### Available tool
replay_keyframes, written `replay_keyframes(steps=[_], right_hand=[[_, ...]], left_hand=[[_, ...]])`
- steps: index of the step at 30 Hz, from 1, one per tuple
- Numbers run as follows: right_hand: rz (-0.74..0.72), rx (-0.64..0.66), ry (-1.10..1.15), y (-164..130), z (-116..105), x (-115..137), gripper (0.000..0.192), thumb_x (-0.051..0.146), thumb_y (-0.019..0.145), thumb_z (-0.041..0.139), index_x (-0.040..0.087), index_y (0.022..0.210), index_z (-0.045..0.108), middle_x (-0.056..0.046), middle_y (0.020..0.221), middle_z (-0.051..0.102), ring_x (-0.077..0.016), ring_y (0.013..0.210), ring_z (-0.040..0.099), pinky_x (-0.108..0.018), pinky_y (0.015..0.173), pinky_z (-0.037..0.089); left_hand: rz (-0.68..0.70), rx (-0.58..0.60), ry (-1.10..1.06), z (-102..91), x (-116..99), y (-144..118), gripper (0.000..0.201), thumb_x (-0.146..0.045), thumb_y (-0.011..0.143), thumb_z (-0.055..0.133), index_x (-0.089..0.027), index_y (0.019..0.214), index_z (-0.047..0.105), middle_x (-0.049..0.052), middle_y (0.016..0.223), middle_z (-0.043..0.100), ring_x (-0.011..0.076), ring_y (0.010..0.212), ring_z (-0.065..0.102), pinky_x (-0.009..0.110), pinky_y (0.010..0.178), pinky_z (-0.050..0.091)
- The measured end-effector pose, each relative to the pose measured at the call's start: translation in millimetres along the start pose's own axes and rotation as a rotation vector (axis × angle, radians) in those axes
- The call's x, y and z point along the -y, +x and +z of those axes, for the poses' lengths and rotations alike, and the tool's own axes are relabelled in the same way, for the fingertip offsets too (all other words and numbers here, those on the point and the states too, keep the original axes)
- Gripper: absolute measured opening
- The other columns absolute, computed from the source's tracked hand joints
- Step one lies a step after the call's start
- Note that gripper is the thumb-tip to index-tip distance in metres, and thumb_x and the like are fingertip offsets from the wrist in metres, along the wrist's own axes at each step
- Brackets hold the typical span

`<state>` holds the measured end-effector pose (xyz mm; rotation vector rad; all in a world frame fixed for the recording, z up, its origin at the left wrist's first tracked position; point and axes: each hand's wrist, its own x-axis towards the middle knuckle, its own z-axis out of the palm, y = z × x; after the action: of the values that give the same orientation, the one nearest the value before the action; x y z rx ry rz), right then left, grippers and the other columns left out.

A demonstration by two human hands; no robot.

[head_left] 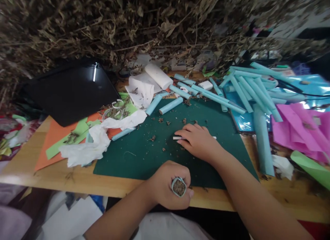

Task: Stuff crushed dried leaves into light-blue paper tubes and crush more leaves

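My left hand [168, 185] is wrapped round an upright blue paper tube [175, 181] at the front edge of the table. Dried, crumbled plant matter [179, 187] fills the tube's open top. Farther forward, my right hand [199, 140] rests on the green cutting mat [134, 164], its fingers closed over a thin white stick [176, 138]. Both ends of the stick show, one on either side of the hand; its middle is hidden. Crumbs of dried leaf [152, 138] are scattered over the mat around the right hand.
Rolled blue paper tubes [247, 88] are heaped at the back right, near pink paper [299, 130]. A white roll [158, 76], crumpled tissue [87, 150] and a black glossy panel [74, 88] lie left and behind. Dried branches [154, 23] hang across the back.
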<state>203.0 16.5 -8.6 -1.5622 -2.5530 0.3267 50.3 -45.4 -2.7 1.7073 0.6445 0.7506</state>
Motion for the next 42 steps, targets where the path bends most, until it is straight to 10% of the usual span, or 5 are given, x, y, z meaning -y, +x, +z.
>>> replay_keyframes(steps=[6, 16, 27, 42], right_hand=[[-0.100, -0.059, 0.073, -4.4, -9.9, 3.7, 0.028, 0.036, 0.081, 0.041, 0.025, 0.105, 0.050, -0.005, 0.104, 0.050, -0.0232, 0.093, 0.044, -0.041, 0.077, 0.032], [-0.485, -0.308, 0.705, -22.1, -6.5, 13.5, 0.087, 0.065, 0.063, 0.045, 0.028, 0.130, 0.006, -0.010, 0.129, 0.022, -0.0244, 0.119, 0.025, -0.041, 0.095, 0.029], [-0.512, -0.500, 0.391, -14.6, -4.3, 19.3, 0.105, 0.048, 0.055, 0.067, 0.037, 0.128, -0.008, -0.005, 0.137, -0.006, -0.0319, 0.124, 0.007, -0.053, 0.095, 0.020], [-0.569, -0.655, 0.192, -13.7, 3.4, 21.7, 0.080, 0.035, 0.071, 0.058, 0.033, 0.130, 0.004, -0.007, 0.136, 0.008, -0.0271, 0.118, 0.026, -0.053, 0.091, 0.026]], left_hand=[[-0.027, -0.061, -0.052, 0.3, -4.5, -5.0, 0.020, -0.015, 0.056, 0.050, -0.017, 0.047, 0.032, -0.005, 0.043, 0.034, 0.0052, 0.041, 0.031, 0.021, 0.041, 0.024], [-0.134, -0.264, -1.093, -41.9, -48.4, 57.2, 0.032, -0.050, 0.077, 0.035, -0.019, 0.071, 0.040, -0.007, 0.044, 0.036, 0.0056, 0.035, 0.035, 0.019, 0.041, 0.036], [0.007, -0.211, -1.015, -25.9, -12.9, 56.4, 0.047, -0.064, 0.070, 0.033, -0.022, 0.087, 0.041, -0.006, 0.050, 0.043, 0.0055, 0.033, 0.036, 0.018, 0.034, 0.034], [0.070, -0.370, -0.852, -23.8, -14.5, 53.3, 0.040, -0.053, 0.077, 0.035, -0.023, 0.104, 0.036, -0.006, 0.047, 0.044, 0.0054, 0.034, 0.037, 0.015, 0.035, 0.035]])
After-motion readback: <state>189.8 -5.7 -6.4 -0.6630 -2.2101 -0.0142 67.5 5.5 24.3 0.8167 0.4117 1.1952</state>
